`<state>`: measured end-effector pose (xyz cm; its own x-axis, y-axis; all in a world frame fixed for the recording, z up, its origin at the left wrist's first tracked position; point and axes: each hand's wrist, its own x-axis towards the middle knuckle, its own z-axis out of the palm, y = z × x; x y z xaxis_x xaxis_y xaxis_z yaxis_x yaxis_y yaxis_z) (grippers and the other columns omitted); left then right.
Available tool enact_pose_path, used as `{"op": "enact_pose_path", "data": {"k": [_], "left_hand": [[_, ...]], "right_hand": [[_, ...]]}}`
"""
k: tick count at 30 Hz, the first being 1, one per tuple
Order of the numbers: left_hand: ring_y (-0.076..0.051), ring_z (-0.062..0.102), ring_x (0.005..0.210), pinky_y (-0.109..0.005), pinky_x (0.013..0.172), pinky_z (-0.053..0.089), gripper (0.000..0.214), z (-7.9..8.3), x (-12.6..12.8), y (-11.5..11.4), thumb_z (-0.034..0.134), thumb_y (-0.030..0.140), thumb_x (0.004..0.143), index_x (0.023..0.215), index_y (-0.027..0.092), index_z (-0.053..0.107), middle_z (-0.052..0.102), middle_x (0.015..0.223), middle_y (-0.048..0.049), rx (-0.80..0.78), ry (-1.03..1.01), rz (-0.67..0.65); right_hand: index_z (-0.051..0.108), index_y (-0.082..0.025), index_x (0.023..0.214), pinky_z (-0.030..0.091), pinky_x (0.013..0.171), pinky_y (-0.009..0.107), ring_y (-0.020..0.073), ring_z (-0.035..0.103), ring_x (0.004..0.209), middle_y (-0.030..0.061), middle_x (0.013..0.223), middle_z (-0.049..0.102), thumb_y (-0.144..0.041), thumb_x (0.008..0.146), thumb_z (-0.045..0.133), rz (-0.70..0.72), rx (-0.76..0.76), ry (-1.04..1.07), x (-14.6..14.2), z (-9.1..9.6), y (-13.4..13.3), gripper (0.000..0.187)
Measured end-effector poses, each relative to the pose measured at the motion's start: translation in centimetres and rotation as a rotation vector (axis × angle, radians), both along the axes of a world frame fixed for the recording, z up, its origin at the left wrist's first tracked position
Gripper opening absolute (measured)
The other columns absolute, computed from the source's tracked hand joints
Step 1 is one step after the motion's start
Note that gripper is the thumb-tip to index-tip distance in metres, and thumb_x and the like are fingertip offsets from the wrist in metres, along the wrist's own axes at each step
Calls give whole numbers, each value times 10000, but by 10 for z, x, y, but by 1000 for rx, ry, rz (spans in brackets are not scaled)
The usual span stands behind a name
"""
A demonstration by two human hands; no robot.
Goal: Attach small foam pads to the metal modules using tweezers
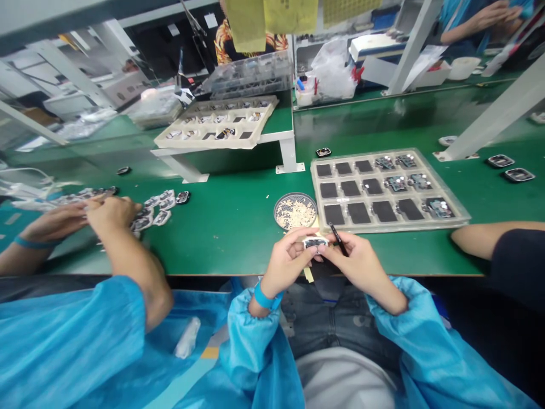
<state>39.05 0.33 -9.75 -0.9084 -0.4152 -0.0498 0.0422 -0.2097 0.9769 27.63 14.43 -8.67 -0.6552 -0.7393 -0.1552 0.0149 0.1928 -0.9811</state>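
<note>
Between my two hands, just above the table's front edge, is a small white-rimmed device housing [315, 243] with dark electronics inside. My left hand [290, 254] pinches its left side. On the right side, the thumb and fingers of my right hand [355, 258] also grip the housing. That hand also has a black pen-like tool, probably tweezers [338, 238], lying between its fingers and pointing up and left. Right behind my hands stands a round dark dish [277, 200] holding many tiny pale pieces. A blue band circles my left wrist.
A pale compartment tray [340, 223] with several circuit boards lies to the right. Another parts tray [164, 142] sits on a raised shelf. At left, a co-worker's hands [110, 215] work near several white housings [162, 217]. Someone's arm [489, 238] rests at the right edge.
</note>
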Motion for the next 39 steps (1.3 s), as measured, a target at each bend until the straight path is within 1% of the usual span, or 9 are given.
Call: {"op": "enact_pose_path", "data": {"k": [4, 10, 17, 21, 23, 27, 30, 34, 39], "left_hand": [[-135, 680, 662, -173, 527, 486, 428, 2, -1, 6, 767, 417, 873, 1146, 100, 678, 707, 794, -77, -22, -106, 0], [-128, 634, 542, -204, 499, 498, 458, 1, 1, 7, 798, 440, 833, 1097, 79, 701, 680, 659, -55, -20, -110, 49], [-129, 680, 646, -198, 572, 524, 294, 0, 0, 12, 736, 322, 879, 1079, 105, 744, 736, 852, -87, -203, -89, 73], [-133, 685, 657, -208, 598, 542, 307, -1, 0, 13, 721, 319, 884, 1096, 97, 738, 736, 879, -95, -195, -98, 65], [-135, 684, 645, -210, 590, 541, 321, -3, 0, 11, 728, 322, 877, 1099, 91, 731, 732, 865, -94, -170, -102, 62], [-142, 688, 651, -217, 591, 541, 315, -7, 0, 10, 716, 306, 883, 1112, 91, 731, 737, 884, -103, -183, -103, 59], [-137, 681, 666, -216, 598, 535, 287, -7, 0, 11, 701, 285, 891, 1112, 106, 742, 739, 910, -101, -254, -92, 69], [-127, 653, 677, -206, 579, 502, 258, -4, 0, 13, 690, 263, 890, 1094, 120, 759, 725, 926, -93, -346, -86, 81], [-101, 613, 679, -180, 573, 462, 231, -4, 0, 14, 661, 243, 901, 1085, 148, 762, 714, 914, -66, -388, -74, 82]], "right_hand": [[656, -152, 889, 418, 633, 252, 117, 529, 652, 12, 733, 647, -457, 799, 761, -83, -9, 41, 4, 0, 0, 335], [668, -156, 902, 453, 655, 256, 134, 574, 698, 30, 775, 662, -467, 813, 761, -26, -51, 25, 2, -3, 2, 336], [713, -205, 1109, 378, 551, 237, 114, 569, 709, 46, 968, 668, -398, 877, 740, 25, 3, 439, -17, 13, 11, 303], [715, -196, 1005, 490, 740, 257, 146, 628, 871, 53, 994, 669, -280, 909, 706, 148, -68, 646, -25, 20, 12, 127], [711, -191, 968, 499, 788, 271, 155, 635, 900, 57, 980, 674, -265, 944, 655, 133, -61, 677, -27, 20, 14, 96], [700, -194, 935, 413, 582, 250, 131, 604, 761, 52, 935, 668, -268, 941, 646, 44, -16, 663, -27, 19, 18, 92], [703, -198, 949, 406, 573, 254, 129, 596, 748, 54, 933, 668, -278, 946, 641, 37, -39, 675, -27, 24, 17, 101], [706, -194, 953, 475, 708, 274, 145, 608, 820, 56, 927, 662, -299, 961, 643, 175, -76, 721, -31, 31, 11, 123], [670, -185, 936, 458, 719, 280, 141, 583, 814, 49, 899, 621, -299, 967, 654, 361, -81, 805, -37, 25, 13, 119]]}}
